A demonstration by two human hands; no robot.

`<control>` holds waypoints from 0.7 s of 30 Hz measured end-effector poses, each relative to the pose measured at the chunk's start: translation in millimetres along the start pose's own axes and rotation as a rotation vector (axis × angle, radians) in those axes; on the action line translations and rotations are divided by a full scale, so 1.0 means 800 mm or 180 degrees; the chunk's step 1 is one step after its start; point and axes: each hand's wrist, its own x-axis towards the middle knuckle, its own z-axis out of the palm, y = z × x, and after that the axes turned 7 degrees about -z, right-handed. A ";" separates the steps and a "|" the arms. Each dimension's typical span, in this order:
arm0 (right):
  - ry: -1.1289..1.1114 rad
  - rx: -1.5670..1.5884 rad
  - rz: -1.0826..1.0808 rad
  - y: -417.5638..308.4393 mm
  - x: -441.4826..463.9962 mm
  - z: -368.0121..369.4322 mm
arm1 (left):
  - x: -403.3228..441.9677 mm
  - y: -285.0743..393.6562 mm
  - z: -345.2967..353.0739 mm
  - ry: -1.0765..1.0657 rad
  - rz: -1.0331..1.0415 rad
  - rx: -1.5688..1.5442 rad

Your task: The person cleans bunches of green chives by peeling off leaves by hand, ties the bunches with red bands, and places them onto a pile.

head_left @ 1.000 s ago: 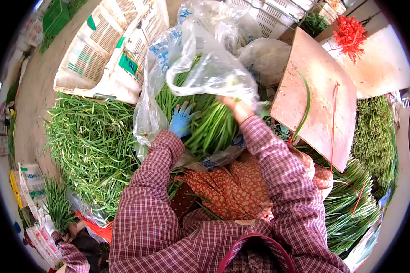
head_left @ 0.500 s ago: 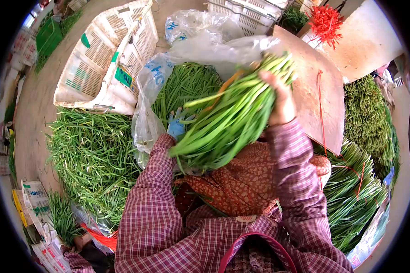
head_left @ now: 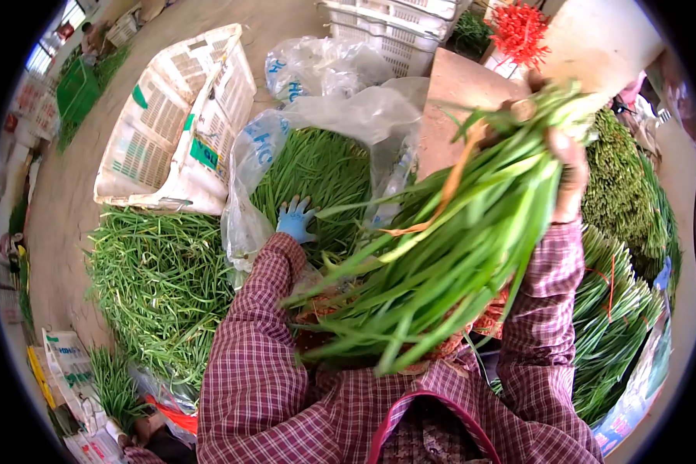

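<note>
My right hand [head_left: 571,174] grips a thick bunch of garlic chives [head_left: 472,240] by its pale stalk ends, up on the right. Its long green leaves fan down and left across my lap, blurred by motion. A withered orange-brown leaf [head_left: 448,189] hangs among them. In a blue glove, my left hand [head_left: 295,220] lies with fingers spread on other chives [head_left: 317,166], which fill a clear plastic bag [head_left: 241,182]. The bunch partly covers the bag's right side and a board [head_left: 460,81] behind it.
A heap of loose greens [head_left: 158,294] lies to the left, below a white plastic crate [head_left: 143,124]. Stacked chives [head_left: 615,325] and greenish stalks [head_left: 615,189] line the right side. Red ties [head_left: 518,35] hang at the back, near stacked white crates [head_left: 387,42].
My right hand has swung the chive bunch to the right. My left hand, partly behind the leaves before, now shows fully with its fingers spread. The view has shifted slightly.
</note>
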 end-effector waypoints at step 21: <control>-0.0509 0.0122 0.0319 0.029 -0.022 0.058 | -0.265 0.144 -0.359 0.1247 0.3047 -0.3957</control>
